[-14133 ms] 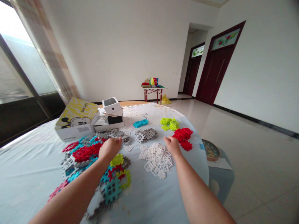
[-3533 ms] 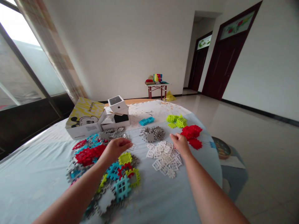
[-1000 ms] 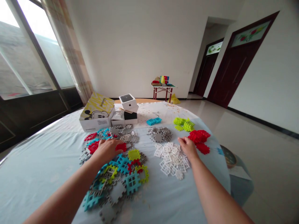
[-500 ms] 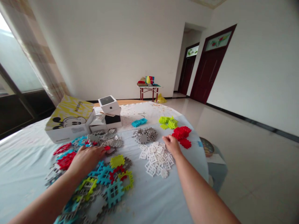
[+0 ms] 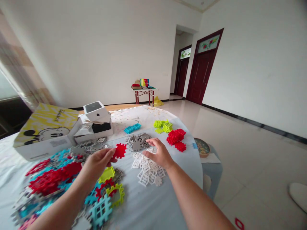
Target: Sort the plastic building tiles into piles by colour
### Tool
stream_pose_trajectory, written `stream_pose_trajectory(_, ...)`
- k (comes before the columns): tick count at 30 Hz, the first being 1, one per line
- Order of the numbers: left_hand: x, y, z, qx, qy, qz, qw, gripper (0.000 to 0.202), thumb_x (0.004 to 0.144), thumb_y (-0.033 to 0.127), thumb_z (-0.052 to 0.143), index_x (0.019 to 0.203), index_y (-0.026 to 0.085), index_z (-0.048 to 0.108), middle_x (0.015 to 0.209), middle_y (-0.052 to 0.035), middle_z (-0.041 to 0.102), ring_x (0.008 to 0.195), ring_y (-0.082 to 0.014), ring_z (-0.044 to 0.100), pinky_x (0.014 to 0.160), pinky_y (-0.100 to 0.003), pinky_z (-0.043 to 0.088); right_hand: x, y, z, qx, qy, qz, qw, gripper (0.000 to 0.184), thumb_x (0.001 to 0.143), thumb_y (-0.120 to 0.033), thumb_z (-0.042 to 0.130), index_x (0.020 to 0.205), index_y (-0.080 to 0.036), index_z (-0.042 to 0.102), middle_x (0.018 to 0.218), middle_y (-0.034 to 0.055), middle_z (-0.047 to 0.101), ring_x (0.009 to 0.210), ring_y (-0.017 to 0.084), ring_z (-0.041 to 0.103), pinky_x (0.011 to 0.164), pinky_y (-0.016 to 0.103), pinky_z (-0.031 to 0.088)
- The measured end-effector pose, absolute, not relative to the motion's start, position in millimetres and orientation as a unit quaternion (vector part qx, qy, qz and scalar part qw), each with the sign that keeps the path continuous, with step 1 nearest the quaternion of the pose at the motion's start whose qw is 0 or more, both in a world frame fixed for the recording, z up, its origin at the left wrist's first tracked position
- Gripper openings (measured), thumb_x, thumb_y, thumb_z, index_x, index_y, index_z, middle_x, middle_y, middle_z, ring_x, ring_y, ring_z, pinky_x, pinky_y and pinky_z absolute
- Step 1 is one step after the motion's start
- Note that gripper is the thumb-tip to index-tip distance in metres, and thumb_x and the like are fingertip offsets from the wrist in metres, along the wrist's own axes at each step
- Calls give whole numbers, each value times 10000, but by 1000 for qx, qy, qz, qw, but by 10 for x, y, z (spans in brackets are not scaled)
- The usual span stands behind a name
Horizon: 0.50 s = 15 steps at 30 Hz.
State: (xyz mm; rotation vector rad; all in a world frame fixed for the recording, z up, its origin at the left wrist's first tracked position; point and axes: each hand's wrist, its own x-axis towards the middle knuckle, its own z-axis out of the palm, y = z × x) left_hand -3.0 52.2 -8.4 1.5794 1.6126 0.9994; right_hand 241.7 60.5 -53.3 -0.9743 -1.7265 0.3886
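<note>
Between the thumb and fingers of my left hand (image 5: pixel 102 161) is a red square toy tile (image 5: pixel 120 150) with notched edges, held up over the table. My right hand (image 5: pixel 159 153) is open, thumb and fingers apart, above a pile of white window-shaped pieces (image 5: pixel 146 172). Just beyond its fingertips lie grey notched tiles (image 5: pixel 136 145). Under and around my left forearm spreads a mixed heap of pieces, including red tiles (image 5: pixel 51 179), a lime-green frame (image 5: pixel 118 195) and a teal window piece (image 5: pixel 100 209).
Farther back sit small piles of blue pieces (image 5: pixel 132 128), lime-green pieces (image 5: pixel 165 126) and red pieces (image 5: pixel 176 137). A yellow-and-white cartoon box (image 5: pixel 48 134) and a white phone box (image 5: pixel 96 111) stand at the left. Beyond the table's right edge, a stool (image 5: pixel 214 175) bears a round tin (image 5: pixel 201 148).
My left hand has lifted the red tile from the heap and brought it rightward. My right hand has moved closer to it and opened. The camera view has turned right.
</note>
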Motion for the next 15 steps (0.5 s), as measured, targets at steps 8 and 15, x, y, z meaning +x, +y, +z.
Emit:
stream_pose_trajectory(8,504,355,-184,549,558,393,483,621,584,693,519,830,129,602,698,-84,649,615,-154,588,531,-242,424,2154,464,-482,-331,-811,139,463,735,691,-409,692,1323,-256,351,1282,96,453,1204,239,408,1015,415,351)
stream_pose_trajectory(15,176,321,-184,622,581,434,296,641,625,682,472,1018,182,551,902,-84,662,754,-214,632,601,-300,488,2468,576,-443,-452,-750,79,476,594,717,-341,665,1256,-210,453,1179,104,547,1111,237,490,956,399,396)
